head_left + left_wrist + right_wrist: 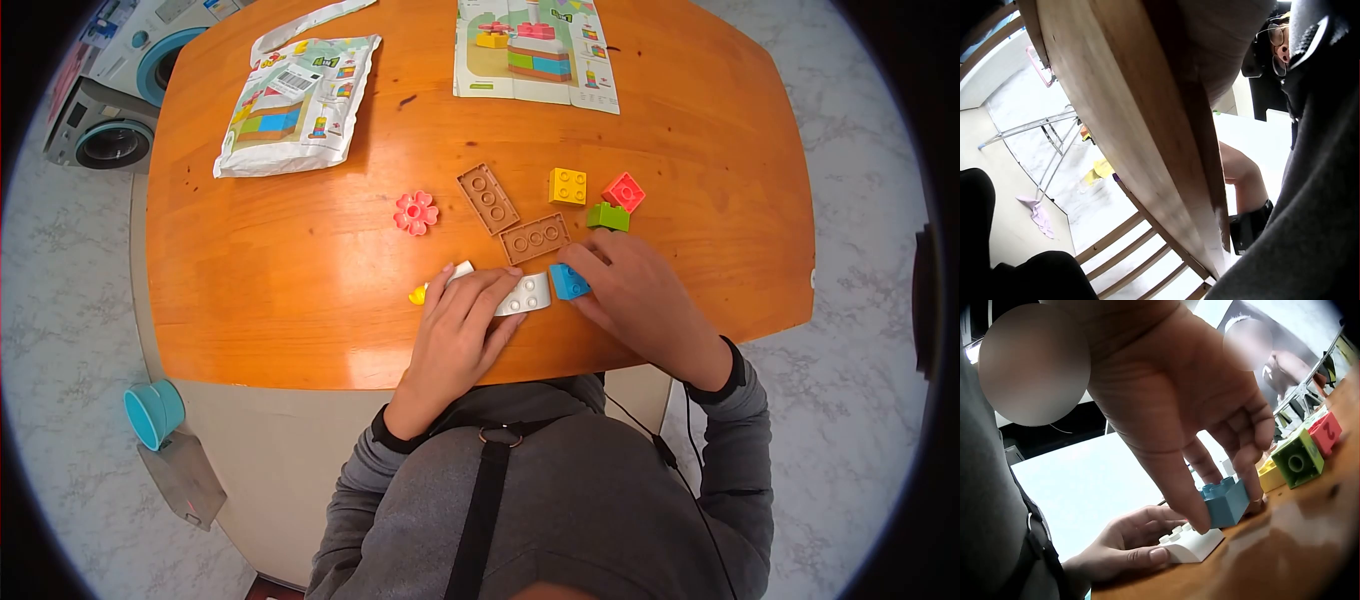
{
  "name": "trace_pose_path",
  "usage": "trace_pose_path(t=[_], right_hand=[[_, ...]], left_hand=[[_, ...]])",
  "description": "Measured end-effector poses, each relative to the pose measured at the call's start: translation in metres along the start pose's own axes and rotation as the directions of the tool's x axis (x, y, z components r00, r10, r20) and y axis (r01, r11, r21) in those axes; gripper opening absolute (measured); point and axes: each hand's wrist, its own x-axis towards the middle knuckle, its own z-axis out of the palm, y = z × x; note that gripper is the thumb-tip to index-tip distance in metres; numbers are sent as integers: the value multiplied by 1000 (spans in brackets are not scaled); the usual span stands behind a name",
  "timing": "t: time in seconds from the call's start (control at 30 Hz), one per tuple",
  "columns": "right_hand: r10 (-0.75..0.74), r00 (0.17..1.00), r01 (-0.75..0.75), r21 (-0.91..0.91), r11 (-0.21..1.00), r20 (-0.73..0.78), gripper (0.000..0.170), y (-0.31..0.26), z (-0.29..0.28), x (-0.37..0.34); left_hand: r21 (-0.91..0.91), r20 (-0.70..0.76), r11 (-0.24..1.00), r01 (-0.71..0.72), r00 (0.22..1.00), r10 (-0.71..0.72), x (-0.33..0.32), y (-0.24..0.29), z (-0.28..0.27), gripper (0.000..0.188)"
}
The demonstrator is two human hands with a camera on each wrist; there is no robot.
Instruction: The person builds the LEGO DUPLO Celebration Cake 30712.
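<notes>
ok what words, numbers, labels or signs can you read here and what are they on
"2": on the red brick, in the right wrist view.
White packet: print and barcode label too small to read.
Leaflet: print too small and blurred.
Washing machines: any markings too small to read.
Blue brick: no legible text.

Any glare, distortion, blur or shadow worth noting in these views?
Head view: fisheye frame, dark corners, glare on the table near its front edge; left wrist view: overexposed white beside the grey clothing; right wrist view: two round patches blurred, dark shadow or reflection beside the blue block.
</notes>
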Motion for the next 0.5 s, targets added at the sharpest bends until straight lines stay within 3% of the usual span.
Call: trace_pose_path(t=[0.1,0.27,0.4,0.5], right_hand=[[49,998,-44,-133,990,35,30,8,8,-9],[111,993,-115,-154,981,-36,33,18,11,-10],[185,980,-195,-221,955,-68,38,18,5,-7],[113,987,-132,-167,977,-116,33,9,0,-2]], left_hand=[[12,-5,1000,10,1000,-10,0,1,0,41],[88,-21,995,52,999,-50,-2,-1,2,39],[116,-118,986,119,987,-105,-6,-6,8,41],[144,-188,969,200,967,-171,-7,-5,10,40]])
